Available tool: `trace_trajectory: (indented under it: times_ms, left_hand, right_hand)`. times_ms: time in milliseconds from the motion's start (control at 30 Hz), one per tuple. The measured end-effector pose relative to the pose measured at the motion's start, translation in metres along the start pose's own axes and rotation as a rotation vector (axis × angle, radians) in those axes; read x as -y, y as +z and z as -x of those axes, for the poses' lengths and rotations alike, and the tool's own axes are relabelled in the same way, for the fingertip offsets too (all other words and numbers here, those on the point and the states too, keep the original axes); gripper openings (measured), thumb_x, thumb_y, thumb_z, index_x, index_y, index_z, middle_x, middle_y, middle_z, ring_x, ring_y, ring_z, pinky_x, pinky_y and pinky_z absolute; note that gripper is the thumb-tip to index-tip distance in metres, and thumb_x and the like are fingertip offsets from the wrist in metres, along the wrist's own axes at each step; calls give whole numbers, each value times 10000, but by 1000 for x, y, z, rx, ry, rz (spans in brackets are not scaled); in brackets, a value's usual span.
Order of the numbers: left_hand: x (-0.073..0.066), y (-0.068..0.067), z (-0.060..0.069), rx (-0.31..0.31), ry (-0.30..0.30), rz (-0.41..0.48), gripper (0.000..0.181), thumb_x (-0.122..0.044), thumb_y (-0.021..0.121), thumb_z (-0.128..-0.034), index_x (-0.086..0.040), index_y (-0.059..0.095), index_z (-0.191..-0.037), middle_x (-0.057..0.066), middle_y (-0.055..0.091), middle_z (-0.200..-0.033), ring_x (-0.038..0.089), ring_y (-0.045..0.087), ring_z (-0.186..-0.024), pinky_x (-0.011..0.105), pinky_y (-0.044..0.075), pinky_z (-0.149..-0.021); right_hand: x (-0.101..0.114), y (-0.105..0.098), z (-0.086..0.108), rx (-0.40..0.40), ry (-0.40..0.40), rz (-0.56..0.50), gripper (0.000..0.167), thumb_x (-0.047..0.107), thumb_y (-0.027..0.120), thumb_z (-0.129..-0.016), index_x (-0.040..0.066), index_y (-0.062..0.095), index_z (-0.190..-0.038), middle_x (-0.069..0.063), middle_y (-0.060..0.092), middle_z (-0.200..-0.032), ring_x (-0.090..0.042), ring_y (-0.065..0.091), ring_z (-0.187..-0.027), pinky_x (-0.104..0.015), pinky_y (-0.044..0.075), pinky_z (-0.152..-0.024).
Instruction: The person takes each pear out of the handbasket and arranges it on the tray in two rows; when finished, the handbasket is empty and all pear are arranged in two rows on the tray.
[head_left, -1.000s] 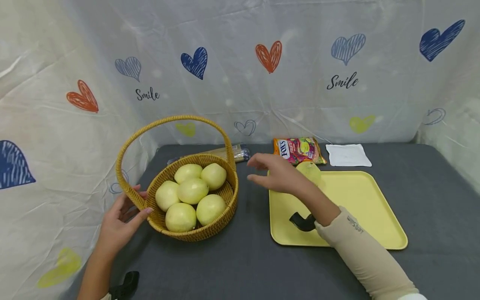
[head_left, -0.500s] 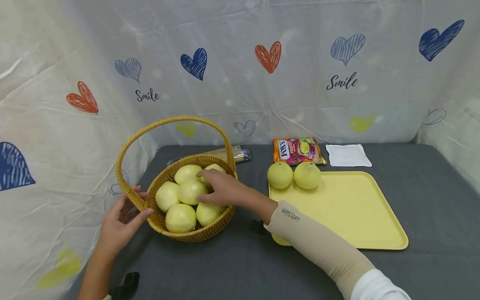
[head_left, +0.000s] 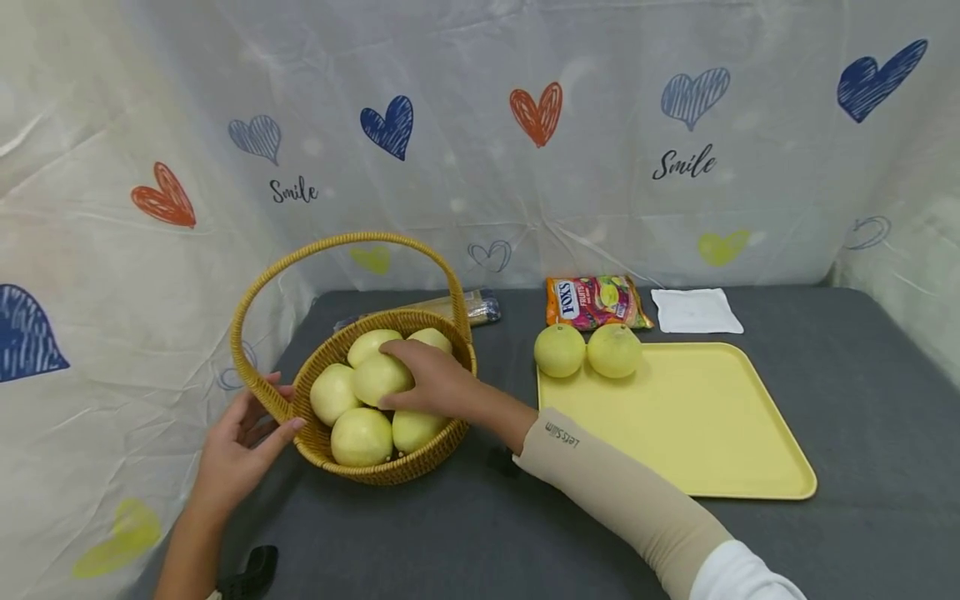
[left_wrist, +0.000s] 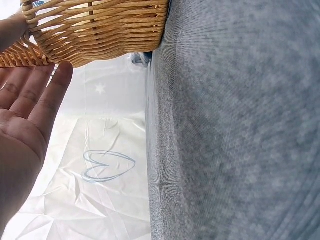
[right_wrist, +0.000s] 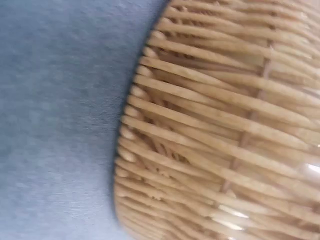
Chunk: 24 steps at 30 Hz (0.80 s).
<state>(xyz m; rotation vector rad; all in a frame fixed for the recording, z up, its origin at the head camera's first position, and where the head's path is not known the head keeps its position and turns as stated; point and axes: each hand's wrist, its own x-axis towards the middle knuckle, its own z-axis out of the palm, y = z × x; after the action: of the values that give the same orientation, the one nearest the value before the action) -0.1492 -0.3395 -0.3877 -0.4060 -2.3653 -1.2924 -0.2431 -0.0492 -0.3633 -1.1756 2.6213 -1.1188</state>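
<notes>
A woven wicker basket with a tall hoop handle holds several round, pale yellow-green fruits. At its left side my left hand grips the foot of the handle, thumb in front and fingers behind. The left wrist view has those fingers against the wicker. Inside the basket, my right hand grasps the middle fruit on top, thumb below and fingers above. My right hand partly covers the fruits on the right. Only the basket's woven wall fills the right wrist view; the hand itself is out of it.
Right of the basket lies a yellow tray, with two similar fruits at its back left corner. Behind are a candy bag, a white folded cloth and a clear-wrapped bundle. A patterned sheet hangs behind the table.
My right hand has swung left from beside the tray into the basket and closed round the middle fruit, which has shifted slightly left. My left hand stays on the handle.
</notes>
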Motion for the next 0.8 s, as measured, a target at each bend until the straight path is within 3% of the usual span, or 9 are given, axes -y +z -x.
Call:
trace_trajectory:
  times_ms: [167,267,433,633,800]
  left_hand:
    - [-1,0,-1,3,19,0,682,148,726,-842,-38,488,-1453,122,632,-1238,88,621,-1121,134,514,-850]
    - [-1,0,-1,4,25,5,676,153,724,-841,-30,490,-1449,125,630,-1232,92,623,-1118,136,517,-847]
    - [0,1,0,0,15,6,678,151,729,-838,-34,494,-1446,111,637,-1230,91,626,-1111,137,518,-842]
    - [-1,1,0,-4,11,-4,678,145,732,-839,-34,492,-1447,105,637,-1231,86,623,-1116,127,511,-847]
    - [-3,1,0,-9,6,-11,671,142,733,-840,-34,497,-1443,110,638,-1230,83,625,-1114,129,512,-849]
  right_hand:
    - [-2,2,8,-188,-28,-116,668,353,765,-887,144,495,-1461,-39,496,-1340,-146,557,-1039,-289,526,-779]
    - [-5,3,10,-234,-23,-212,692,294,751,-890,128,440,-1486,-72,439,-1356,-157,543,-999,-286,531,-746]
    - [-7,3,9,-324,-24,-310,742,226,739,-885,85,363,-1508,-108,434,-1422,-187,549,-1080,-285,548,-755]
    - [-9,4,9,-457,-71,-181,639,261,706,-895,128,478,-1477,-76,496,-1408,-225,494,-1176,-378,497,-814]
    - [-9,4,9,-464,-77,-141,637,267,706,-900,167,491,-1491,-57,499,-1419,-231,500,-1187,-396,491,-818]
